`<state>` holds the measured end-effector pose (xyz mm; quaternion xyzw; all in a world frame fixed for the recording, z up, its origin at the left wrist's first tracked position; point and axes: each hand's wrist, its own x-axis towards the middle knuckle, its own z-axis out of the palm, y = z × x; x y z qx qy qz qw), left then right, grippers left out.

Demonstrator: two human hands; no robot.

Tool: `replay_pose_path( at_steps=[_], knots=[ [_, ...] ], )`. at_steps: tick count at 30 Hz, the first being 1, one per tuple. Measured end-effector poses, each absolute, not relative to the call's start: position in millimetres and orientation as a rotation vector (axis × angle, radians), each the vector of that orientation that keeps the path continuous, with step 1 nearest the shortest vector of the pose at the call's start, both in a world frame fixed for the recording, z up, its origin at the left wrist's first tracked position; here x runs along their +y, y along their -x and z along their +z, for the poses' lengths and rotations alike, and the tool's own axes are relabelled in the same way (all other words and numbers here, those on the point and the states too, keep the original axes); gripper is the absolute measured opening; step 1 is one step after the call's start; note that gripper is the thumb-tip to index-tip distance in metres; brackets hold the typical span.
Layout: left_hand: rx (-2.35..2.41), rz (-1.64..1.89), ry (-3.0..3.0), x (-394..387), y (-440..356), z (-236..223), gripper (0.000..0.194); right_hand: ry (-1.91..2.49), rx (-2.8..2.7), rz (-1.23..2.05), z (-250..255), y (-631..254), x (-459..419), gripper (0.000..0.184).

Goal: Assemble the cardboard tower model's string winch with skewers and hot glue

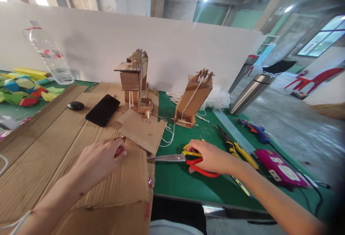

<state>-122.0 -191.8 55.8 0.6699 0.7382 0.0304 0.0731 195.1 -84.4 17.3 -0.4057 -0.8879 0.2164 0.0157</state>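
Observation:
My left hand (101, 159) rests on a large sheet of corrugated cardboard (54, 156), fingers curled in a pinch on something small I cannot make out. My right hand (211, 156) lies on the green mat (183, 181), fingers wrapped round the red and yellow handles of a pair of scissors (175, 157). The blades point left toward the cardboard's edge. A smaller cardboard piece (142, 130) lies just beyond my left hand.
Two cardboard models stand behind: a taller one (136, 80) and a slanted one with string (192, 98). A black phone (102, 110), a dark pebble-like object (76, 105), a water bottle (50, 53), pliers (237, 148), a glue gun (254, 129), a pink device (280, 168) and a steel flask (252, 93) lie around.

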Motion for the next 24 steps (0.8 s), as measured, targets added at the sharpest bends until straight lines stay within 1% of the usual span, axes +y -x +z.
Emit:
replay_pose_path(
  at_steps=[2,4,7,9,12,13,17,21,24],
  knots=[
    [2.187,0.049,-2.023,-189.2,122.9,56.1,0.024,1.302,-2.760,0.822,28.2,-196.5,-81.6,0.026],
    [2.161,0.041,-2.036,-188.3,122.6,55.2,0.025,1.290,-2.781,0.915,39.4,-194.9,-78.6,0.022],
    [2.129,0.101,-2.069,-191.6,122.5,53.0,0.023,1.175,-2.736,0.889,50.8,-178.5,-76.1,0.012],
    [2.132,0.146,-2.081,-196.3,125.5,52.0,0.020,1.095,-2.646,0.798,50.7,-157.7,-75.5,0.013],
    [2.192,0.182,-2.076,-203.8,137.0,51.9,0.020,1.013,-2.570,0.629,38.0,-122.6,-71.4,0.008],
    [2.208,0.193,-2.073,-205.7,141.9,52.2,0.021,1.013,-2.570,0.617,31.9,-113.0,-68.6,0.007],
    [2.243,0.235,-2.054,-207.3,157.6,53.7,0.020,1.078,-2.560,0.647,11.1,-94.0,-53.8,0.002],
    [2.213,0.220,-2.093,-198.6,159.4,55.1,0.021,1.102,-2.540,0.752,5.6,-94.4,-44.1,0.008],
    [2.167,0.190,-2.142,-189.0,156.1,55.1,0.022,1.106,-2.549,0.784,5.8,-95.3,-44.4,0.009]
  ],
)
